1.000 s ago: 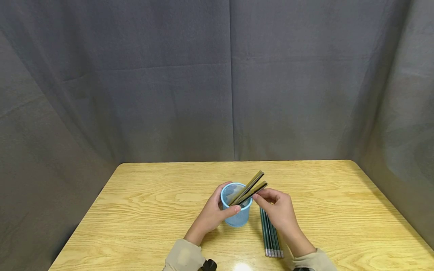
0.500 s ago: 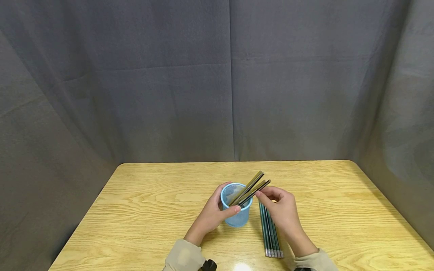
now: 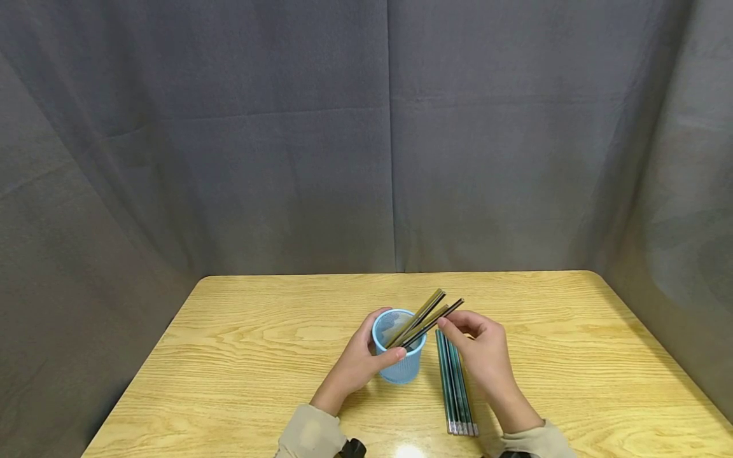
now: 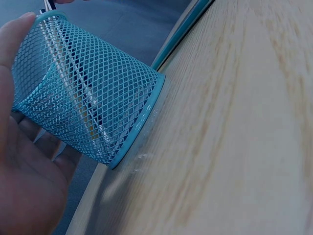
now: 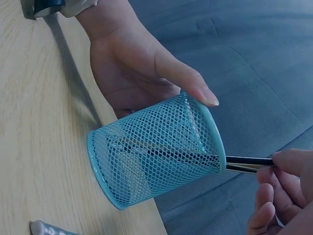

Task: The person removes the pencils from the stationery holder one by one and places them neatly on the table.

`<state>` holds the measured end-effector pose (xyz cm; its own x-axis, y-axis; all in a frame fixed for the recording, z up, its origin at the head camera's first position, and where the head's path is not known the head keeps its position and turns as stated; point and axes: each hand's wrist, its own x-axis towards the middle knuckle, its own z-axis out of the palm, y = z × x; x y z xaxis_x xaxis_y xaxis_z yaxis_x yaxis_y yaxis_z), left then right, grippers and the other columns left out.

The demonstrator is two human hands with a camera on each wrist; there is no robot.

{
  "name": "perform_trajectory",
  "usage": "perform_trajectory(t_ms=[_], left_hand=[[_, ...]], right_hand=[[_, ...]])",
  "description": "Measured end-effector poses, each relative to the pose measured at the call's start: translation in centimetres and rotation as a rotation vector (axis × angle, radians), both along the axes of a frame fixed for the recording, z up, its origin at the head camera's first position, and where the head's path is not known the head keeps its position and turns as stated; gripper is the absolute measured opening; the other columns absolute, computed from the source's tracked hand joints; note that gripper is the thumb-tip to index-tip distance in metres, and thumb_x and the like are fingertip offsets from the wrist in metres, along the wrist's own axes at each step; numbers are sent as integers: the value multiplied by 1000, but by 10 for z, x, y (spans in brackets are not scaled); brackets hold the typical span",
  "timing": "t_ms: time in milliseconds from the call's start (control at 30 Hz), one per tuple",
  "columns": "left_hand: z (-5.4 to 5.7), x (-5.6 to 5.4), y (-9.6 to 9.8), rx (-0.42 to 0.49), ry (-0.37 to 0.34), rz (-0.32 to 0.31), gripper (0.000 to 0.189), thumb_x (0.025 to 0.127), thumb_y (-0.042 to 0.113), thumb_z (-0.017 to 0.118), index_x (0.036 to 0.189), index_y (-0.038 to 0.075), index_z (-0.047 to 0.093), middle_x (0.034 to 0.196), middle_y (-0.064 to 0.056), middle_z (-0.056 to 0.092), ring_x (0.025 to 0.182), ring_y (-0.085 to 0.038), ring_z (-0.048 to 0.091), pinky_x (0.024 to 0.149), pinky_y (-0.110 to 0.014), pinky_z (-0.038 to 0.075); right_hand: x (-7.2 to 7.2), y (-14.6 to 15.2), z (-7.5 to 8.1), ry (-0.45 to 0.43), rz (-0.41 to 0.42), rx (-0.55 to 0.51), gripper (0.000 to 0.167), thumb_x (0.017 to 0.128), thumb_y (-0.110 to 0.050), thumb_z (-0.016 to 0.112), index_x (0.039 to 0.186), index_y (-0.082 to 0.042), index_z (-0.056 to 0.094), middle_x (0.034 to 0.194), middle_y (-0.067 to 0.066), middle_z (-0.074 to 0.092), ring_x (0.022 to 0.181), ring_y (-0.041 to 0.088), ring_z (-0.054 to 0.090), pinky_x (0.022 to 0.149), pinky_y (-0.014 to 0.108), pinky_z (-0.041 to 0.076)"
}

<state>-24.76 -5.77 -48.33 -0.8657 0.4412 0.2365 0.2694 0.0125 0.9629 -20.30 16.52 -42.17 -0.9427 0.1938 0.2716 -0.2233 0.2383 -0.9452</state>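
Note:
A light-blue mesh pen cup (image 3: 403, 369) has its base at the wooden tabletop in both wrist views. My left hand (image 3: 359, 364) grips the cup from the left, thumb on the rim. Several gold-and-black pencils (image 3: 428, 307) lean out of it towards the upper right. Between thumb and fingertips, my right hand (image 3: 485, 350) pinches one dark pencil (image 3: 456, 305), whose lower end is still inside the cup. In the right wrist view this dark pencil (image 5: 248, 160) sticks out past the rim. Part of the right hand's fingers is hidden in the head view.
Several green pencils (image 3: 458, 397) lie side by side on the wooden table (image 3: 258, 356), just right of the cup and under the right hand. A grey curtain (image 3: 298, 159) hangs behind the table and along both sides.
My right hand has moved a little up and to the right, drawing the dark pencil partly out of the cup and away from the others. The left hand and cup have stayed put.

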Motion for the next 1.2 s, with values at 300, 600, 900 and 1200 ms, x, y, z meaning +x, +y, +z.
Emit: perform_trajectory(t_ms=[300,600,900,1200], left_hand=[[-1,0,-1,-6,-4,-2,71,89,29,75,149,28,37,138,-6,51,126,-22,49,105,-47,38],[-1,0,-1,-6,-8,-4,73,89,30,75,150,24,36,138,-8,50,126,-23,49,105,-48,38],[0,0,-1,-15,1,-2,73,89,31,75,150,26,36,138,-6,50,126,-22,49,105,-48,38],[-1,0,-1,-15,-3,6,71,88,31,75,148,30,37,138,-5,51,127,-22,49,106,-47,38]], right_hand=[[1,1,5,22,6,-38,17,89,-15,76,97,0,74,92,6,71,83,11,60,68,22,47],[1,6,6,46,1,-14,19,90,-18,75,95,0,74,87,3,70,81,12,60,67,23,48],[3,9,13,55,-10,-62,20,89,-16,76,96,2,73,89,0,71,84,10,61,69,21,49],[2,14,16,48,-36,-68,23,89,-17,76,98,3,72,87,-3,71,86,10,61,69,21,48]])
